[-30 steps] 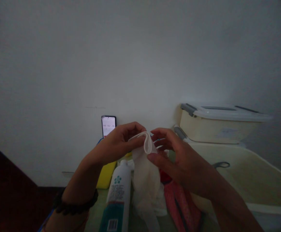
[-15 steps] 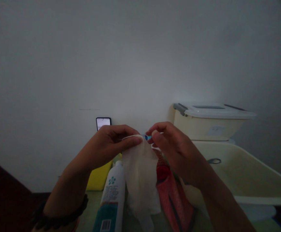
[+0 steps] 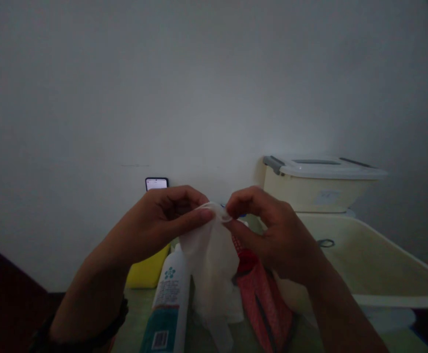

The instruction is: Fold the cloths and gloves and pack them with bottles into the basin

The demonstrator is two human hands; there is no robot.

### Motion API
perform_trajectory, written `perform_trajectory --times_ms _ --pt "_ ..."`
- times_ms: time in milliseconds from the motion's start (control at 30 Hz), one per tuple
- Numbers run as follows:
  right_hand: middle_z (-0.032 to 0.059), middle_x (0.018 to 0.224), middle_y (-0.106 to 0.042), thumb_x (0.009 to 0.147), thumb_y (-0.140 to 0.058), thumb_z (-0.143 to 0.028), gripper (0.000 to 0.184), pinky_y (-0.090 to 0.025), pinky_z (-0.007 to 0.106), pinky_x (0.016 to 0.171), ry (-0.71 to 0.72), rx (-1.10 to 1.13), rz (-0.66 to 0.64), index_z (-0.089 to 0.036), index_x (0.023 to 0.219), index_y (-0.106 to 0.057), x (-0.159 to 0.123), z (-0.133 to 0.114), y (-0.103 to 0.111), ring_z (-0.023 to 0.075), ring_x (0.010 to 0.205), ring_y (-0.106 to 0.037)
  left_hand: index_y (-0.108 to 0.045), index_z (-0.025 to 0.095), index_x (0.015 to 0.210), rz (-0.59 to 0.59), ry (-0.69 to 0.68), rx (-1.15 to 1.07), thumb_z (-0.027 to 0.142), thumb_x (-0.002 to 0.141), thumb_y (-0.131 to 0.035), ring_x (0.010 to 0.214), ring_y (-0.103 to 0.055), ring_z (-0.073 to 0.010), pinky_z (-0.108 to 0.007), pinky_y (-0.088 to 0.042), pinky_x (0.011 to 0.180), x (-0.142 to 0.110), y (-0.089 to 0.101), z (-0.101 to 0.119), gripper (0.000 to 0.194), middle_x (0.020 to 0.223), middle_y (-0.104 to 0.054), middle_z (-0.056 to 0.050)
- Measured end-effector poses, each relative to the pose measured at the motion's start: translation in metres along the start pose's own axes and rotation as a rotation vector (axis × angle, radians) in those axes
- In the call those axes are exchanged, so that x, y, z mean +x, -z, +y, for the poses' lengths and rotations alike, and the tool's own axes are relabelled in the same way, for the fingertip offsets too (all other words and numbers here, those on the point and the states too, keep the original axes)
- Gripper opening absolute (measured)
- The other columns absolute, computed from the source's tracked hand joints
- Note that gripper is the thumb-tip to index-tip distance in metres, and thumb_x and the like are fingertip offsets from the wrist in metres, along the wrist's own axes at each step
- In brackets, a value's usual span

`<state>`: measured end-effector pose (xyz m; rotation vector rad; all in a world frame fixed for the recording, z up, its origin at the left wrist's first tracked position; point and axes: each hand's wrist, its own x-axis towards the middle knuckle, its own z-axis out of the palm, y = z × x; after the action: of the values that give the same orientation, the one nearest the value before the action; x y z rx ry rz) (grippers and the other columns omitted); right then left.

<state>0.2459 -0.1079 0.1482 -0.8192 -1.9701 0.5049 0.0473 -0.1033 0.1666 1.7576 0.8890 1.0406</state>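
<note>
A thin white disposable glove (image 3: 214,264) hangs cuff up, its fingers dangling towards the table. My left hand (image 3: 166,223) pinches the cuff edge between thumb and fingers. On the other side of the cuff, my right hand (image 3: 269,230) grips the rim between thumb and forefinger. Left of the glove stands a white and teal bottle (image 3: 170,299). A red fabric pouch (image 3: 263,304) lies to the right of it, partly behind my right hand.
A phone (image 3: 157,183) leans against the wall, half hidden by my left hand. Behind the bottle is a yellow object (image 3: 146,272). At right sits a cream bin (image 3: 379,260) with a grey-handled item (image 3: 325,243) in it, and a lidded storage box (image 3: 313,191) behind.
My right hand let go of the cuff, then took hold of its rim again. The glove hangs more unfolded than before. The view has shifted slightly right.
</note>
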Motion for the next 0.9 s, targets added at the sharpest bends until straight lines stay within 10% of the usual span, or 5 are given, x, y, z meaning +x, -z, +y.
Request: perform_trajectory --times_ms 267,500,900 --pt "-0.0032 0.077 -0.067 0.085 -0.053 -0.017 0.008 -0.047 0.019 0.057 -0.181 0.090 -0.104 -0.022 0.091 -0.055 -0.003 0.003 0.020 0.0099 0.070 -0.063 -0.069 0.019 0.078 0.066 -0.040 0.020 0.014 0.074 -0.068 0.060 -0.061 -0.0060 -0.011 -0.047 0.054 0.000 0.009 0.000 0.006 0.066 -0.068 0.005" --pt "0.0019 0.108 -0.062 0.081 -0.055 -0.008 0.015 -0.047 0.030 0.086 0.050 0.149 -0.125 -0.022 0.086 -0.060 -0.004 0.004 0.024 0.0152 0.099 -0.059 -0.069 0.016 0.069 0.151 -0.067 0.129 0.017 0.071 -0.070 0.057 -0.060 -0.0084 -0.014 -0.047 0.052 0.002 0.007 0.001 0.002 0.062 -0.068 0.002" --pt "0.0015 0.084 -0.061 0.067 -0.060 -0.007 0.012 -0.043 0.023 0.066 0.111 0.822 -0.130 -0.018 0.072 -0.060 -0.005 0.005 0.020 0.0126 0.077 -0.055 -0.070 0.017 0.072 -0.018 -0.280 0.300 0.028 0.085 -0.058 0.064 -0.061 -0.0131 -0.020 -0.048 0.057 -0.002 0.008 -0.002 0.021 0.068 -0.068 -0.002"
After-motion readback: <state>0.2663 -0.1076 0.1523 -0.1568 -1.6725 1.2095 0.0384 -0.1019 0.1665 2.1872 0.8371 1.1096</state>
